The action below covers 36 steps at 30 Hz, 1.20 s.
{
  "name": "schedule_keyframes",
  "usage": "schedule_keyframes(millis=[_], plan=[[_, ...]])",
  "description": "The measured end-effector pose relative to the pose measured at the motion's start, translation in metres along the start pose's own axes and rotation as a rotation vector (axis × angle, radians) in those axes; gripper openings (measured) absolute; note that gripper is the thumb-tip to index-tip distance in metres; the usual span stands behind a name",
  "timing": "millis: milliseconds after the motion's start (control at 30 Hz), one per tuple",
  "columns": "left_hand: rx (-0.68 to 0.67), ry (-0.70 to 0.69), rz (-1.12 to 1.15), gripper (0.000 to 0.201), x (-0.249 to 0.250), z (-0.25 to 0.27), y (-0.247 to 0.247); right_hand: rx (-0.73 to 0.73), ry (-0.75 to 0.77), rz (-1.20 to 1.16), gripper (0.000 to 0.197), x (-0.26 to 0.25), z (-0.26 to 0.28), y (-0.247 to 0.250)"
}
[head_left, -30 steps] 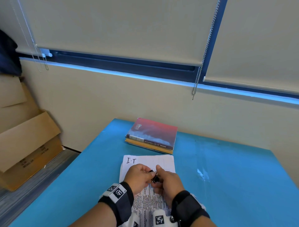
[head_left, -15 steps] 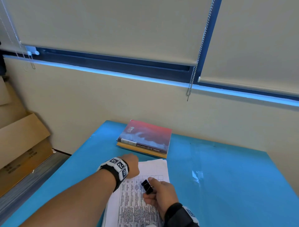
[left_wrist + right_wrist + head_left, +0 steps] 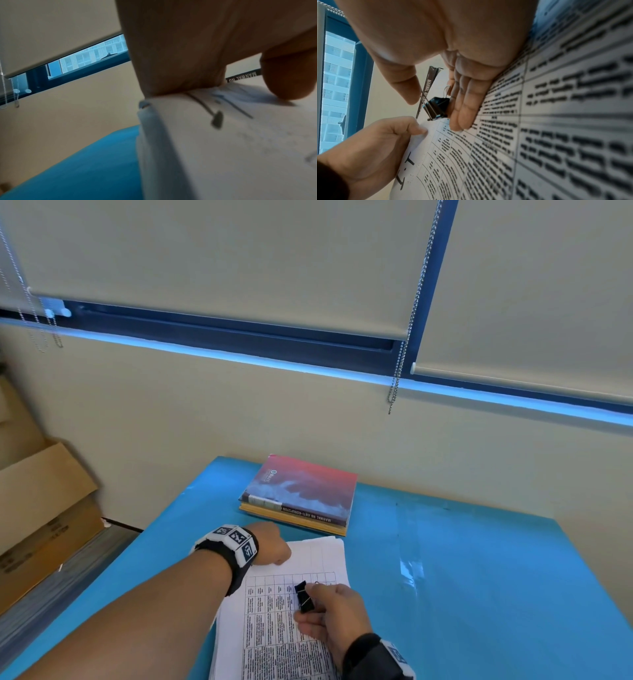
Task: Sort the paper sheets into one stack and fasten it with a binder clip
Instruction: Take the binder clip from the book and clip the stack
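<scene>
1. Lying lengthwise down the lower middle of the head view, the paper stack rests on the blue table, its far end just short of the red book at the frame's centre. A second ago both hands met over the middle of the sheets; now they have parted, and the page's printed tables show between them.

2. The left hand has moved up to the stack's far left corner, left of centre in the head view. In the left wrist view the thumb sits on top of the corner and the sheets' edges look gathered and slightly lifted, so it pinches that corner; the fingers underneath are hidden.

3. The right hand sits lower right of centre, its heel on the paper, pinching the binder clip between thumb and fingers. The right wrist view, at its centre, shows the thumb on one wire handle while the other handle sticks out past the fingers.

4. The clip is above the page, not yet on any edge; whether its mouth is sprung wide I cannot tell.

5. My reading: squaring-up is done and fastening begins, with the pinched corner as the likely target. The clip needs squeezing wide before it slides on.
</scene>
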<state>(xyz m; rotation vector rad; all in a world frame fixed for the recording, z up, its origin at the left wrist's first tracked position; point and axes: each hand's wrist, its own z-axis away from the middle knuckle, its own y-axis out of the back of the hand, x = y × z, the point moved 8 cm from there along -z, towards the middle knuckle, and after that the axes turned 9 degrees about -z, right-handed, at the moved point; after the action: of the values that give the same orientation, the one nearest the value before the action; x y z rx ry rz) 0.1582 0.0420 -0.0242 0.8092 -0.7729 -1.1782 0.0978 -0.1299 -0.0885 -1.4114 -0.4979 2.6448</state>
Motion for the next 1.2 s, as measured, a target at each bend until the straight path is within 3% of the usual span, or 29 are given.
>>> schedule_keyframes(millis=[167,400,467,600,767,967,1067,1200], plan=[[0.009,-0.079,0.006,0.014,-0.003,0.006,0.007,-0.003,0.016,-0.012,0.029,0.002,-0.003,0.002],[0.202,-0.187,0.099,0.007,-0.009,0.027,0.022,-0.039,0.034,-0.005,0.021,0.001,0.001,0.001],[0.263,-0.213,0.060,0.010,-0.007,0.035,0.022,-0.035,0.152,0.088,0.020,-0.012,0.008,-0.001],[0.344,-0.237,0.050,0.022,-0.006,0.047,0.021,-0.003,0.537,0.591,0.016,-0.062,0.032,-0.017],[0.405,-0.247,0.074,0.024,-0.004,0.056,0.020,-0.034,0.871,1.101,0.017,-0.115,0.056,-0.050],[0.482,-0.243,0.152,0.026,-0.005,0.067,0.024,-0.172,1.092,1.428,0.015,-0.118,0.055,-0.081],[0.503,-0.260,0.158,0.021,-0.003,0.071,0.026,-0.147,1.190,1.487,0.015,-0.115,0.053,-0.087],[0.521,-0.292,0.145,0.019,-0.002,0.074,0.027,-0.151,1.213,1.532,0.018,-0.115,0.051,-0.091]])
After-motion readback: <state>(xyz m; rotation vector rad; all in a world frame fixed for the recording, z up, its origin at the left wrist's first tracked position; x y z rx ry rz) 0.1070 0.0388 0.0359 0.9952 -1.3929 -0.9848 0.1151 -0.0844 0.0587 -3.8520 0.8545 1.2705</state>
